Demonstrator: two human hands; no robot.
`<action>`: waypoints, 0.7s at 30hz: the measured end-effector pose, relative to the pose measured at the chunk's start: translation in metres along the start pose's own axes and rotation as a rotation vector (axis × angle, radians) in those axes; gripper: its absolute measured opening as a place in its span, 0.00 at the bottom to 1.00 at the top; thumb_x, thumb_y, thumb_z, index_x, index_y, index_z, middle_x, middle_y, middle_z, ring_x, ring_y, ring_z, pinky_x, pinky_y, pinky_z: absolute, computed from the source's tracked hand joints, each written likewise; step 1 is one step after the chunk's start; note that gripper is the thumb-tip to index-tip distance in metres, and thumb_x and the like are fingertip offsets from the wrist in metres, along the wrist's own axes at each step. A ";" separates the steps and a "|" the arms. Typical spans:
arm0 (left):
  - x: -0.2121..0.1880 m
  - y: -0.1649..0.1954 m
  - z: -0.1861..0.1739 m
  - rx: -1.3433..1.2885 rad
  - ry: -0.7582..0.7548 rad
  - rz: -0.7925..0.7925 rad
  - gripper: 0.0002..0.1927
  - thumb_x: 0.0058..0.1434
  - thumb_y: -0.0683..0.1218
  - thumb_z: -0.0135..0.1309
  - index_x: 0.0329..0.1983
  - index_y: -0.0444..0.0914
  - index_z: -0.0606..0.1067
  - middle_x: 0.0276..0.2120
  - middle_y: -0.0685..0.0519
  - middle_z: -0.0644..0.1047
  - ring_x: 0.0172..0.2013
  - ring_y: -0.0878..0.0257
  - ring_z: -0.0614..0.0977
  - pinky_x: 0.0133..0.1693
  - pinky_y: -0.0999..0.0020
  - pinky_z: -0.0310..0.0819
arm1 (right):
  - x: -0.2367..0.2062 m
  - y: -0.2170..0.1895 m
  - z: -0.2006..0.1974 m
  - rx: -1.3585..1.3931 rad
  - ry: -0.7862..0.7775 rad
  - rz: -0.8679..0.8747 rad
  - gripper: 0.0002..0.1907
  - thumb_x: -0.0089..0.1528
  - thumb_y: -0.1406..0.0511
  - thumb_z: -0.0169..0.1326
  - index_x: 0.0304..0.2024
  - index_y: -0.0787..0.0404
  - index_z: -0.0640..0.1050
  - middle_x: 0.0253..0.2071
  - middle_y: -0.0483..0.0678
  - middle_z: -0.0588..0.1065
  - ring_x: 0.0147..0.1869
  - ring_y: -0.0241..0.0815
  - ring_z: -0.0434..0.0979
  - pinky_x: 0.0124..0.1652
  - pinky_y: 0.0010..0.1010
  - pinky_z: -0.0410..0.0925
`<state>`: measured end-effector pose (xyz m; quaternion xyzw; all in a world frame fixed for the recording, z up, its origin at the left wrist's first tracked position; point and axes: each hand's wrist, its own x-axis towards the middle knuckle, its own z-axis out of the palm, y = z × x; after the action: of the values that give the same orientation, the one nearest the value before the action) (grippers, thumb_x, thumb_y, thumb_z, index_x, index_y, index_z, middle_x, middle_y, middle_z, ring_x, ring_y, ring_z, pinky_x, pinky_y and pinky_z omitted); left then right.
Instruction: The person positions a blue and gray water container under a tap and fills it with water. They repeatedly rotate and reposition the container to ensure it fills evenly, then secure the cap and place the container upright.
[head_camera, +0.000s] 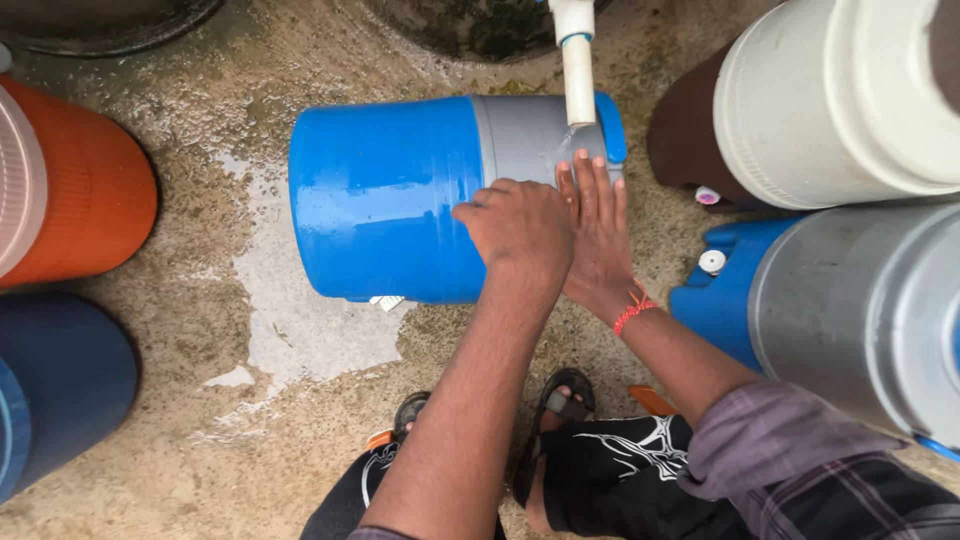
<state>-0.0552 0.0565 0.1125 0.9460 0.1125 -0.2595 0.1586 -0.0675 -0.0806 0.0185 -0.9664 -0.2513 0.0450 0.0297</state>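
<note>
At the left edge of the concrete floor (180, 440) stood an orange cooler (80, 200) and, nearer us, a dark blue cooler (60, 380), both well apart from the hands. Between them and the work lay a wet patch (300, 330) spreading over the concrete.

In the middle of the floor the blue cooler (380, 190) lay on its side, its grey band (525, 135) turned to the right. Our left hand (520, 230) rested on the cooler's near flank where blue met grey. The fingers were curled under, knuckles up, and we could not tell whether anything was held beneath them. Just beside it, and touching it, our right hand (600, 235) lay flat on the grey band, fingers straight and pressed together, with a red thread (634, 312) at the wrist. A white pipe (578, 70) came down from the top edge right over those fingertips, and water seemed to run from it onto the band.

We judged this to be the washing of the band by hand under the stream. Reaching another face would call for rolling the cooler while both palms steadied it on the slick floor.

To the right stood a white and brown cooler (830, 100) and a grey and blue cooler (860, 310), close by.
</note>
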 end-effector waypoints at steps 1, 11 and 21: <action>-0.001 0.001 -0.002 -0.019 -0.044 0.003 0.19 0.71 0.52 0.45 0.54 0.35 0.78 0.53 0.41 0.77 0.55 0.43 0.76 0.55 0.41 0.65 | 0.001 0.000 -0.005 -0.006 -0.004 -0.005 0.53 0.65 0.44 0.48 0.78 0.68 0.41 0.80 0.65 0.38 0.83 0.63 0.29 0.73 0.60 0.31; 0.002 -0.006 0.001 0.044 0.021 -0.022 0.42 0.64 0.64 0.50 0.69 0.29 0.62 0.71 0.32 0.55 0.65 0.31 0.61 0.57 0.33 0.57 | 0.012 0.004 -0.061 0.053 -0.128 0.275 0.45 0.65 0.48 0.50 0.70 0.75 0.55 0.76 0.71 0.46 0.81 0.68 0.39 0.70 0.61 0.45; 0.001 -0.014 -0.003 0.068 -0.053 -0.006 0.44 0.62 0.55 0.55 0.74 0.32 0.51 0.73 0.35 0.45 0.69 0.30 0.52 0.61 0.31 0.51 | 0.010 0.005 -0.093 0.109 -0.357 0.186 0.33 0.64 0.55 0.49 0.64 0.71 0.66 0.65 0.70 0.64 0.70 0.68 0.59 0.64 0.50 0.55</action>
<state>-0.0567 0.0703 0.1108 0.9432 0.1024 -0.2888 0.1284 -0.0471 -0.0837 0.1102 -0.9591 -0.1596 0.2317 0.0327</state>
